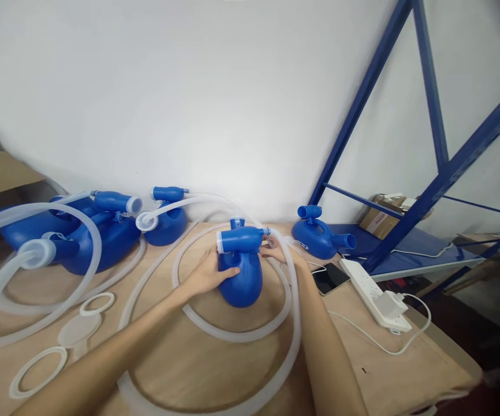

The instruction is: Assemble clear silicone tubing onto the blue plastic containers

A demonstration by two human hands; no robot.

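Observation:
A blue plastic urinal bottle [242, 283] stands on the table in front of me, its blue tube-shaped top piece with a white end cap [219, 242] lying across it. My left hand [209, 271] grips the bottle's left side, thumb across the front. My right hand [277, 251] is closed at the bottle's upper right, below the hose joint; its fingertips are partly hidden. From that joint a translucent hose [294, 323] runs down and loops over the table around the bottle.
More blue bottles with hoses [107, 245] crowd the left, beside a cardboard box [3, 173]. White rings [37, 370] and a round lid [79, 328] lie near my left forearm. Rightward are another blue bottle [317, 240], a phone [331, 279], a power strip [373, 297] and a blue shelf frame [432, 92].

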